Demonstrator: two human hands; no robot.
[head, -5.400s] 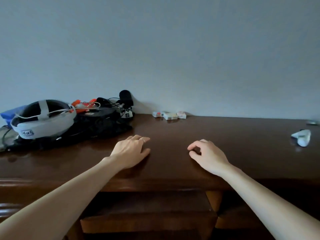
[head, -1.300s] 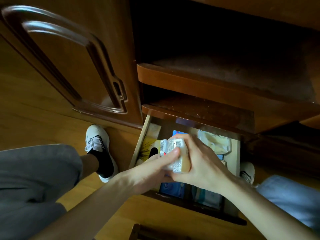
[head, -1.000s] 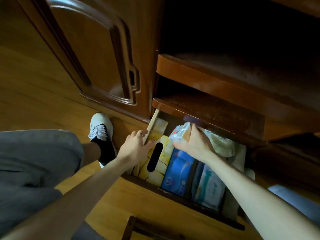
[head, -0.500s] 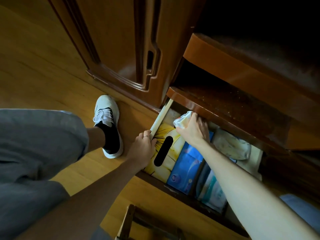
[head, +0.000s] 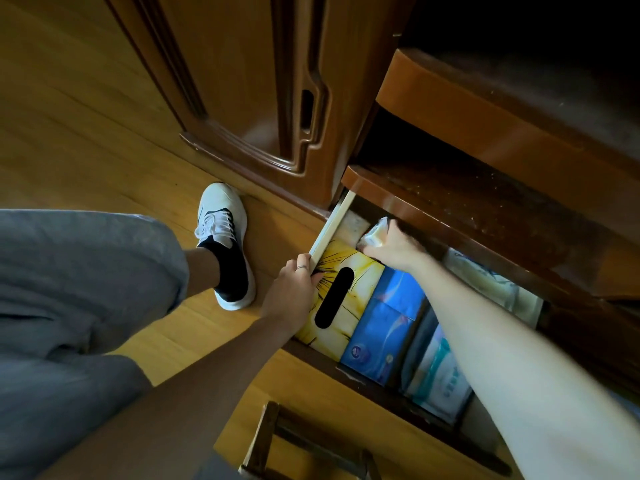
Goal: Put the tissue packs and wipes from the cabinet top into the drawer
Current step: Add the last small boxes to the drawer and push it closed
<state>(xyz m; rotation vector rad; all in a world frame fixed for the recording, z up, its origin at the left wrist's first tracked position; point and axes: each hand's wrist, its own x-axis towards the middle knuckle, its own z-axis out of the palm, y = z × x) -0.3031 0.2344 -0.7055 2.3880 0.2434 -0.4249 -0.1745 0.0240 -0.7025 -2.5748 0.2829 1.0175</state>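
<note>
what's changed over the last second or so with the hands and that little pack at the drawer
The left hand let go of the small pack and took hold of the drawer's side rail. The right hand carried the pack to the drawer's back left corner, under the shelf edge. The yellow tissue box and blue pack stayed put.

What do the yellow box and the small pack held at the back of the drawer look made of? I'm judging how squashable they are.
Yellow box: seemingly printed cardboard, with flat faces, straight edges and a cut oval slot. Small pack: apparently thin glossy plastic film, crinkled and shiny in the right hand, so probably soft.
</note>
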